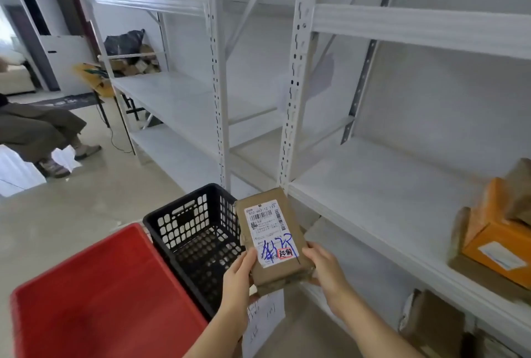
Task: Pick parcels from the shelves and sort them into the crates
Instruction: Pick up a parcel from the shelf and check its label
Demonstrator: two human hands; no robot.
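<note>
Holding item: one brown parcel (273, 238), flat, rectangular, wrapped in kraft paper with taped seams and a white shipping label (270, 232) bearing a barcode and blue handwriting. Position: in the air above the near corner of the black crate (195, 231), label up. Left hand (240, 274) and right hand (326, 267) each clasp a long edge near the lower end, thumbs on top, fingers curled beneath. Handling, as judged: light, fairly stiff, matte paper giving sure grip; best held by its long edges. Black crate: perforated plastic. Red crate (94, 297): smooth, solid plastic. Shelves (373, 185): white metal, slotted uprights. Remaining stock: orange box (494, 245), right shelf.
</note>
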